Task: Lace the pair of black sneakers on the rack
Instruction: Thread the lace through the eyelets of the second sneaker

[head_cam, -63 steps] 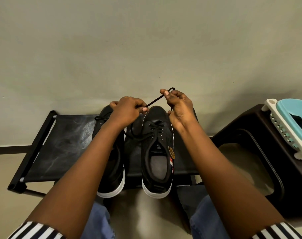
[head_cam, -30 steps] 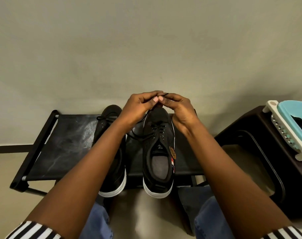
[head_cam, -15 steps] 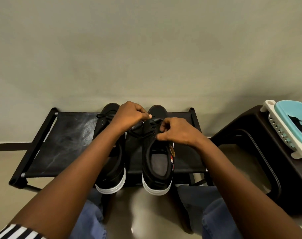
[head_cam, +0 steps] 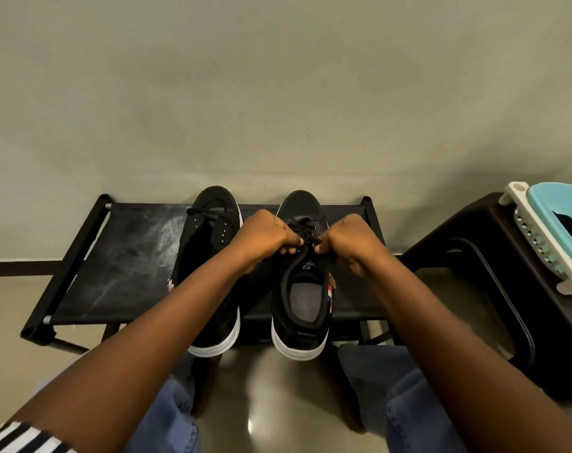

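Left hand [head_cam: 265,237] and right hand [head_cam: 350,238] each pinch the lace [head_cam: 306,238] over the right sneaker [head_cam: 299,289], beside the left sneaker [head_cam: 209,243] on the rack [head_cam: 114,256].

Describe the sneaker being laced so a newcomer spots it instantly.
Find the black rack against the wall; two black sneakers stand on it, toes to the wall. It is the right sneaker, with both hands pinching its lace. Its grey insole shows, while an arm covers the left sneaker.
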